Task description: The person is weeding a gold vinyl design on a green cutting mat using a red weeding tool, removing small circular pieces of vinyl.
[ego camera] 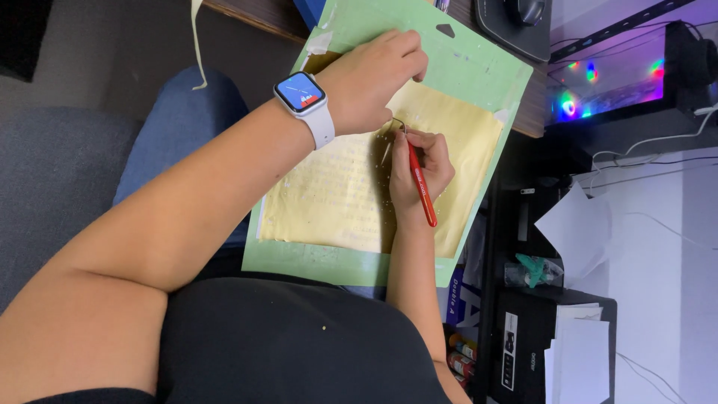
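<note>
Between your right fingers (419, 142) sits a red-handled hook tool (421, 185), pinched like a pen, its bent metal tip touching the yellow sheet (464, 135) just under your other hand. Your right hand (419, 173) rests its heel on that sheet, which steadies the point. Keep the tip shallow and nearly flat to the sheet, so it lifts only the top layer, I would judge, and does not dig into the green mat (479, 71) underneath.

Your left hand (374, 78) lies knuckles up on the mat's upper part, fingers curled together and pressing down; whether anything is gripped under them cannot be seen. A white-strapped watch (303, 96) is on that wrist. The mat rests across your lap and leans on the edge of the tabletop (254, 13).

Small pale scraps speckle the sheet near the tip. To your right stand a black printer (523, 344) with white paper, loose cables and coloured lights; your left forearm crosses much of the sheet and hides its near corner.
</note>
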